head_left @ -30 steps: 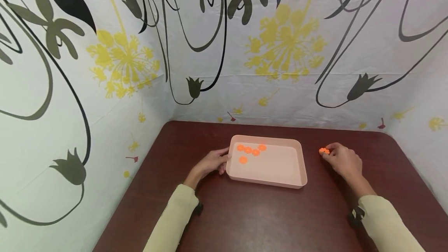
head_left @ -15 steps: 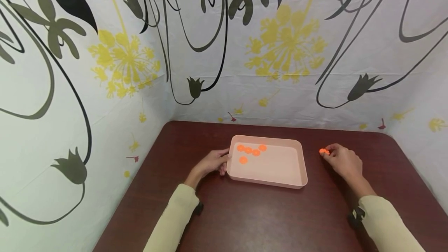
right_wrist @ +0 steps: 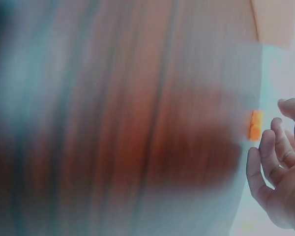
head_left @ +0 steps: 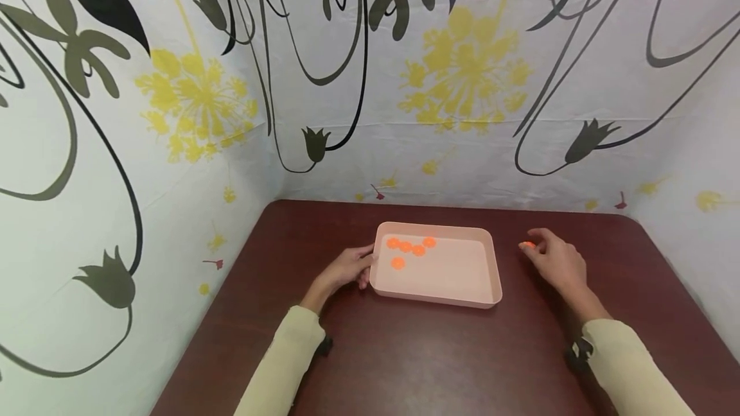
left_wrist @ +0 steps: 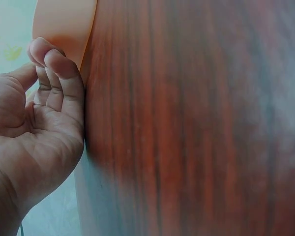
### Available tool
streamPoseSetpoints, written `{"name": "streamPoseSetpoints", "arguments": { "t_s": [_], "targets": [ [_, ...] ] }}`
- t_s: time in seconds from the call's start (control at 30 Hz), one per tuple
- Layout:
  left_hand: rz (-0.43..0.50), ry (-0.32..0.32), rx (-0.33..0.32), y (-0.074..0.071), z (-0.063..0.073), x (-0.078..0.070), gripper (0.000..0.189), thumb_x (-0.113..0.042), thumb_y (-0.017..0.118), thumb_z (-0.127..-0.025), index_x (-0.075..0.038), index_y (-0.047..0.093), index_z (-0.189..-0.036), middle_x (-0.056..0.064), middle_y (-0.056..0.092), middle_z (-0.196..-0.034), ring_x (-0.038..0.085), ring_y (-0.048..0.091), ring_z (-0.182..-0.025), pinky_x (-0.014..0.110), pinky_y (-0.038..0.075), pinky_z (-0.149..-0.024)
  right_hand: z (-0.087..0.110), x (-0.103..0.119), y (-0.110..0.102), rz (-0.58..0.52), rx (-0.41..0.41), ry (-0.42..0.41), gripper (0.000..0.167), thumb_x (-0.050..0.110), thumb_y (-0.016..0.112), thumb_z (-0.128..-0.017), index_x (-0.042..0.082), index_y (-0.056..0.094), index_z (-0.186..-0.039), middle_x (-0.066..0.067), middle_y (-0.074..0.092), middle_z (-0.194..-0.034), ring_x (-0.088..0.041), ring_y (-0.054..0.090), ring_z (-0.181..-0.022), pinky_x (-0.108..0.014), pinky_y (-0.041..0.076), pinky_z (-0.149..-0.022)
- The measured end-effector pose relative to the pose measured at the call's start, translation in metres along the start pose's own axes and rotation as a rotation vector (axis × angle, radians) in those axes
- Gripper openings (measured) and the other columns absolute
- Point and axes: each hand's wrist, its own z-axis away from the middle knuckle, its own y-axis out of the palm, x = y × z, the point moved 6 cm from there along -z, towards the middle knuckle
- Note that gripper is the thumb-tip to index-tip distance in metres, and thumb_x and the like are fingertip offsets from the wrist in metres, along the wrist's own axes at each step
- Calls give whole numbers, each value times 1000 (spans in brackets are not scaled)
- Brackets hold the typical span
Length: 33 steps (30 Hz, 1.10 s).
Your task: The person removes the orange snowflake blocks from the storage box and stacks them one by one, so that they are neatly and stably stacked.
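A shallow pale-pink tray [head_left: 451,278] lies on the table, with several flat orange scalloped discs [head_left: 397,263] toward its left side. My left hand [head_left: 345,267] holds the tray's left end, thumb at the rim; in the left wrist view, the curled fingers [left_wrist: 63,66] press against its outer wall. To the right of the tray, my right hand [head_left: 561,265] is around a small orange piece [head_left: 528,244], partly hidden by the thumb in the head view. Seen from the right wrist, that orange piece [right_wrist: 255,125] stands apart from the spread thumb and fingers [right_wrist: 268,147].
The dark red-brown table [head_left: 428,352] has rounded far corners. Patterned cloth [head_left: 324,82] stands behind it and along the left side. Bands are worn at both wrists, below pale sleeves [head_left: 624,352].
The right thumb and fingers, earlier pinching the orange piece, have parted around it. The left hand and tray keep their place; the whole head view shifts slightly.
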Motion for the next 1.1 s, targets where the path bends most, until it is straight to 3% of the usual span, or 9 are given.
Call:
{"name": "streamPoseSetpoints", "arguments": {
  "t_s": [0.17,0.5,0.73,0.9,1.1],
  "targets": [
    [2,-5,-5,-4,3,-1,55,-32,55,-111,-19,43,-163,3,60,-67,13,57,-55,25,55,-56,0,30,1,-63,-53,-57,49,42,74,-99,12,64,-137,-8,73,-84,-20,63,-68,-31,39,-56],
    [18,14,25,-3,2,-4,56,-32,54,-112,-18,40,-164,3,61,-67,12,59,-55,26,57,-57,9,108,4,-150,-74,-192,39,31,76,-99,16,68,-134,-1,66,-80,-14,53,-63,-29,39,-56],
    [37,-3,21,-3,3,-2,56,-31,55,-112,-18,40,-164,2,61,-65,12,59,-54,25,58,-56,22,155,25,-196,43,-264,46,29,82,-94,21,70,-137,0,67,-83,-13,60,-70,-27,45,-59],
    [45,-13,19,-3,2,0,56,-31,55,-112,-18,41,-164,2,61,-65,12,60,-54,26,58,-56,23,172,46,-366,129,-301,60,16,85,-91,18,63,-147,-5,69,-87,-16,65,-75,-26,55,-69],
    [52,-23,20,-2,1,1,55,-32,56,-111,-20,42,-163,2,61,-66,12,61,-55,27,60,-59,20,175,66,-450,212,-213,68,13,83,-92,23,55,-153,-10,71,-98,-19,70,-77,-27,56,-70]
  ]
}}
